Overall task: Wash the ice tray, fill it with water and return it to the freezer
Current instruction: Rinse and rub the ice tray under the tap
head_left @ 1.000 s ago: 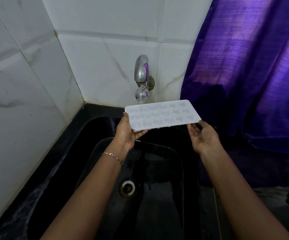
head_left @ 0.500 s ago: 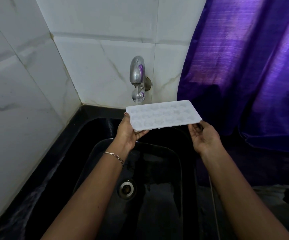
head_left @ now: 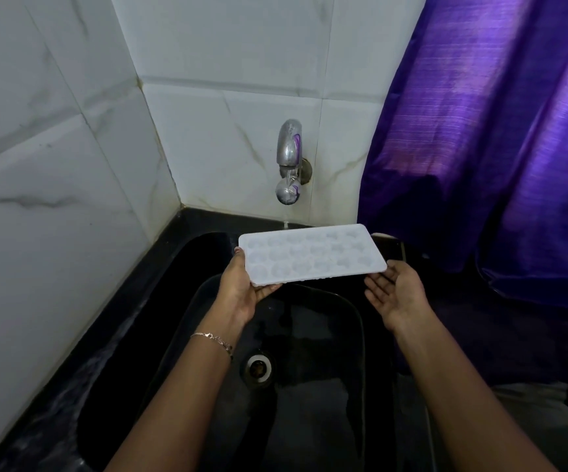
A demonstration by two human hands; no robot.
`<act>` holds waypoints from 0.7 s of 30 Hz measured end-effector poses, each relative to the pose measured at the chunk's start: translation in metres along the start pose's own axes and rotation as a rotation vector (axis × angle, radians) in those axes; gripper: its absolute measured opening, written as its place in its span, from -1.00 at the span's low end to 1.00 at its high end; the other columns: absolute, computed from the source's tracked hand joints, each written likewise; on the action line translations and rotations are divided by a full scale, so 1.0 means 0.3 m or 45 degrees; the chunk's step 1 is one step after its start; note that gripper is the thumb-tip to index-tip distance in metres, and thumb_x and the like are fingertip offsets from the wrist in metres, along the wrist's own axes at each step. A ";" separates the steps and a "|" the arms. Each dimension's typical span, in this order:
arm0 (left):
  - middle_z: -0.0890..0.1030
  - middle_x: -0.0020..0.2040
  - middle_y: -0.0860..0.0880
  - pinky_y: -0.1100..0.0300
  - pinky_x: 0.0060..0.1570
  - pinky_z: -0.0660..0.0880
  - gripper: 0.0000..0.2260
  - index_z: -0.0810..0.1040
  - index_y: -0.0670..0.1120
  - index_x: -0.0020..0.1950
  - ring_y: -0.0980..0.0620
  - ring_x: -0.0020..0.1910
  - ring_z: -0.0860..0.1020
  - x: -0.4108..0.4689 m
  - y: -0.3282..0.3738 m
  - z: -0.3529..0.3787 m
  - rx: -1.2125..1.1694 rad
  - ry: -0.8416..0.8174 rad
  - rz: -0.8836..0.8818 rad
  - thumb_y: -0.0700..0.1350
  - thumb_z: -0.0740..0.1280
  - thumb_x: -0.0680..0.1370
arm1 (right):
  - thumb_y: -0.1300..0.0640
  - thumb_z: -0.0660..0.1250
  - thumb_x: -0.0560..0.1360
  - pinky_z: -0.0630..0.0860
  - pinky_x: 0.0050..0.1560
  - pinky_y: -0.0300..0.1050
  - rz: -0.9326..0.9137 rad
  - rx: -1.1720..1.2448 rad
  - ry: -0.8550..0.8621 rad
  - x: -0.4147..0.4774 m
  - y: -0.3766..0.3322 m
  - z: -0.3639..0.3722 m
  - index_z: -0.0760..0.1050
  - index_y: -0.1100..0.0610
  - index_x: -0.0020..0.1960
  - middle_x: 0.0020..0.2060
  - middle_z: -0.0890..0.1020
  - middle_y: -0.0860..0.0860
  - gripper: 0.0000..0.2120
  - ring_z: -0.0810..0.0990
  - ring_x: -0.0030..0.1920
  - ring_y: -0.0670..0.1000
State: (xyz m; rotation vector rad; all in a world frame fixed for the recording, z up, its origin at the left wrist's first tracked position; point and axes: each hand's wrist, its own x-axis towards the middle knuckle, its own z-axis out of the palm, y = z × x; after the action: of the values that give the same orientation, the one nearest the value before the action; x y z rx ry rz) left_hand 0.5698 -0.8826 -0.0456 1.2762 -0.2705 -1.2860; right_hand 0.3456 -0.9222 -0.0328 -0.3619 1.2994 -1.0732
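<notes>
A white ice tray (head_left: pixel 311 255) with several rounded cavities is held flat over the black sink (head_left: pixel 309 369), just below and in front of the metal tap (head_left: pixel 288 161). A thin stream of water falls from the tap onto the tray's far edge. My left hand (head_left: pixel 241 291) grips the tray's left end, thumb on the rim. My right hand (head_left: pixel 395 292) lies palm up under the tray's right near corner, fingers spread, only its fingertips touching the tray.
White marble tiles cover the wall behind and to the left. A purple curtain (head_left: pixel 497 148) hangs at the right, down to the counter. The sink's drain (head_left: pixel 258 367) lies below my arms. The black counter edge (head_left: pixel 88 369) at the left is wet.
The tray has dropped slightly lower below the tap. My right hand has opened and slid down from the tray's right end to its near corner.
</notes>
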 end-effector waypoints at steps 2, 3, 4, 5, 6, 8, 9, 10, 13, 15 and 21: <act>0.68 -0.04 -0.05 0.04 -0.24 0.57 -0.65 0.51 -0.01 0.13 -0.04 -0.09 0.64 -0.040 -0.002 -0.061 0.008 0.034 0.026 0.14 0.02 0.66 | 0.01 0.19 0.57 0.39 0.14 -0.06 0.036 -0.112 -0.010 -0.020 0.031 0.003 0.52 0.07 -0.03 -0.08 0.62 0.03 -0.82 0.56 -0.01 0.01; 0.68 -0.06 -0.04 0.03 -0.22 0.56 -0.66 0.52 0.00 0.12 -0.05 -0.08 0.64 -0.061 -0.003 -0.093 0.012 0.048 0.042 0.14 0.03 0.66 | 0.01 0.19 0.57 0.38 0.14 -0.05 0.046 -0.156 -0.016 -0.029 0.042 0.005 0.52 0.08 0.01 -0.08 0.61 0.02 -0.81 0.56 0.01 0.01; 0.68 -0.07 -0.04 0.02 -0.20 0.56 -0.66 0.52 0.00 0.10 -0.05 -0.07 0.63 -0.083 -0.005 -0.128 0.017 0.065 0.054 0.13 0.03 0.67 | 0.01 0.18 0.57 0.38 0.14 -0.05 0.053 -0.196 -0.026 -0.038 0.053 0.008 0.51 0.09 0.05 -0.07 0.61 0.02 -0.79 0.55 0.03 0.02; 0.68 -0.08 -0.04 0.02 -0.19 0.55 -0.66 0.53 0.00 0.09 -0.06 -0.07 0.63 -0.102 -0.009 -0.164 0.022 0.084 0.063 0.13 0.03 0.67 | 0.02 0.18 0.58 0.38 0.15 -0.05 0.057 -0.232 -0.040 -0.048 0.060 0.014 0.51 0.09 0.08 -0.06 0.61 0.02 -0.78 0.55 0.05 0.02; 0.67 -0.08 -0.05 0.01 -0.18 0.55 -0.66 0.53 -0.01 0.09 -0.06 -0.07 0.63 -0.125 -0.011 -0.203 0.016 0.106 0.069 0.13 0.03 0.67 | 0.03 0.17 0.58 0.37 0.16 -0.04 0.056 -0.266 -0.056 -0.059 0.065 0.025 0.51 0.09 0.08 -0.05 0.62 0.01 -0.79 0.55 0.07 0.02; 0.67 -0.03 -0.07 0.00 -0.18 0.55 -0.65 0.53 -0.04 0.13 -0.08 -0.06 0.63 -0.163 -0.015 -0.281 -0.017 0.148 0.069 0.12 0.05 0.66 | 0.04 0.18 0.58 0.35 0.19 -0.04 0.037 -0.334 -0.093 -0.077 0.070 0.053 0.52 0.08 0.03 -0.01 0.63 0.00 -0.82 0.54 0.11 0.01; 0.67 -0.01 -0.08 -0.01 -0.18 0.55 -0.64 0.52 -0.06 0.16 -0.09 -0.05 0.63 -0.179 -0.016 -0.316 -0.034 0.166 0.070 0.12 0.05 0.66 | 0.04 0.18 0.58 0.34 0.19 -0.05 0.023 -0.370 -0.116 -0.083 0.070 0.068 0.53 0.07 0.03 0.02 0.63 -0.01 -0.82 0.52 0.13 0.00; 0.66 -0.01 -0.09 -0.01 -0.18 0.55 -0.64 0.52 -0.07 0.18 -0.09 -0.05 0.63 -0.194 -0.016 -0.345 -0.047 0.185 0.070 0.11 0.05 0.67 | 0.04 0.18 0.58 0.33 0.19 -0.05 0.008 -0.402 -0.144 -0.084 0.068 0.084 0.53 0.07 0.06 0.04 0.63 -0.02 -0.81 0.51 0.14 0.00; 0.65 -0.03 -0.08 -0.03 -0.18 0.53 -0.64 0.50 -0.10 0.20 -0.10 -0.05 0.62 -0.237 -0.009 -0.419 -0.098 0.237 0.092 0.10 0.06 0.67 | 0.07 0.20 0.58 0.34 0.18 -0.06 -0.036 -0.472 -0.251 -0.092 0.055 0.156 0.54 0.10 0.13 0.04 0.62 -0.02 -0.78 0.50 0.17 0.00; 0.66 -0.03 -0.08 -0.03 -0.16 0.53 -0.63 0.52 -0.11 0.19 -0.10 -0.05 0.62 -0.254 0.000 -0.454 -0.114 0.262 0.105 0.10 0.06 0.66 | 0.13 0.21 0.58 0.37 0.13 -0.08 -0.085 -0.505 -0.304 -0.087 0.032 0.219 0.54 0.13 0.13 0.04 0.60 0.01 -0.80 0.50 0.18 0.02; 0.68 -0.03 -0.09 -0.02 -0.17 0.54 -0.64 0.55 -0.09 0.10 -0.11 -0.05 0.63 -0.278 0.049 -0.500 -0.104 0.305 0.121 0.10 0.06 0.67 | 0.12 0.19 0.62 0.48 0.23 -0.09 -0.270 -0.666 -0.393 -0.015 -0.063 0.451 0.40 0.23 0.32 -0.09 0.51 0.03 -0.69 0.52 -0.05 0.00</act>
State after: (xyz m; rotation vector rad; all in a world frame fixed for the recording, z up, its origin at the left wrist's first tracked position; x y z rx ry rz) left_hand 0.6622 -0.7372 -0.0487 1.3173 -0.1055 -1.0418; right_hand 0.4589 -0.9731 0.0239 -1.0371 1.2657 -0.7952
